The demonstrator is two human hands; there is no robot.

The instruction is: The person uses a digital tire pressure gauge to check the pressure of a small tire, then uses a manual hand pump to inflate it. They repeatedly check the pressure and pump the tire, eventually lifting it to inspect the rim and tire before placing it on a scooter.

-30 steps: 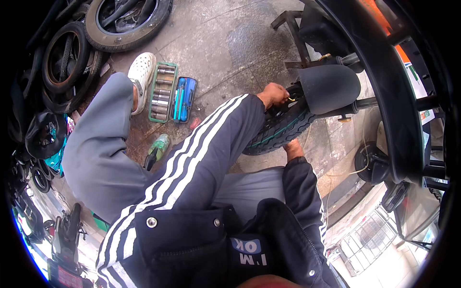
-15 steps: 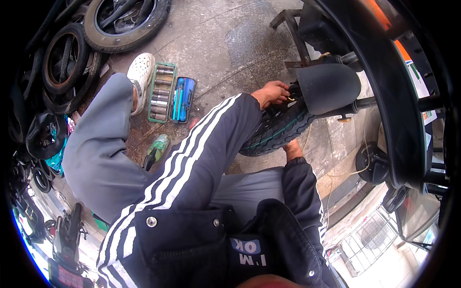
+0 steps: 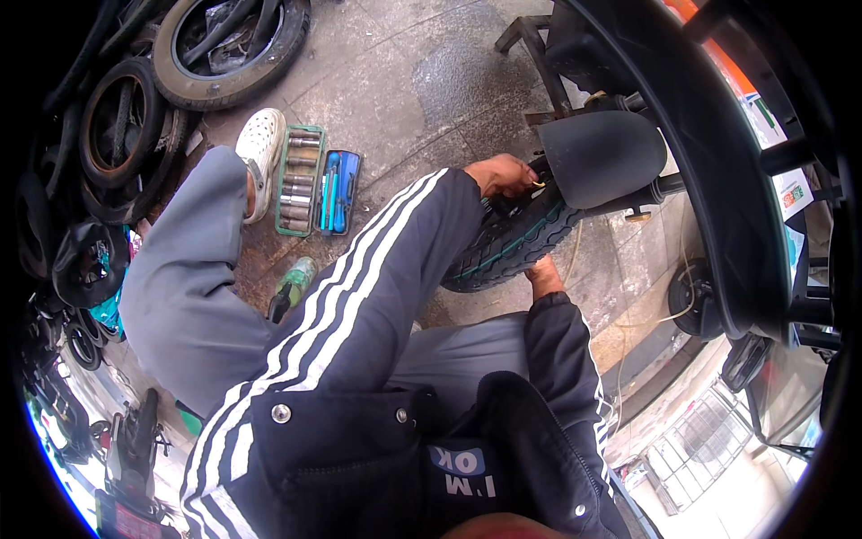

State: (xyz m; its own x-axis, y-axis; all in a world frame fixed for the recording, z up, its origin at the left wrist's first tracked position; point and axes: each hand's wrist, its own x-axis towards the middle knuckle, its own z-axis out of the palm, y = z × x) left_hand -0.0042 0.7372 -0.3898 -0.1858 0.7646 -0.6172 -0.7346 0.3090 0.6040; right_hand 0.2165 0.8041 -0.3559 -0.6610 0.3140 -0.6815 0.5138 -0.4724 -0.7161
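My left hand (image 3: 507,175) is at the wheel's hub, fingers bent in a pinch. A small yellow bit shows by its fingertips; what the fingers hold is too small to make out. The wheel wears a black tyre (image 3: 516,247) with a thin green line along its tread. It sits under a dark rounded mudguard (image 3: 603,162). My right hand (image 3: 541,274) is on the near side of the tyre, wrist showing, its fingers hidden behind the rubber.
A green socket case (image 3: 299,180) and a blue tool case (image 3: 339,193) lie open left of my arms, with a green bottle (image 3: 296,278) nearer. Loose tyres (image 3: 229,85) pile up at far left. A metal stand (image 3: 543,63) and black vehicle frame (image 3: 709,180) stand to the right.
My left hand's fingers have curled in closer at the hub. My right hand stays at the tyre. The whole view has shifted slightly.
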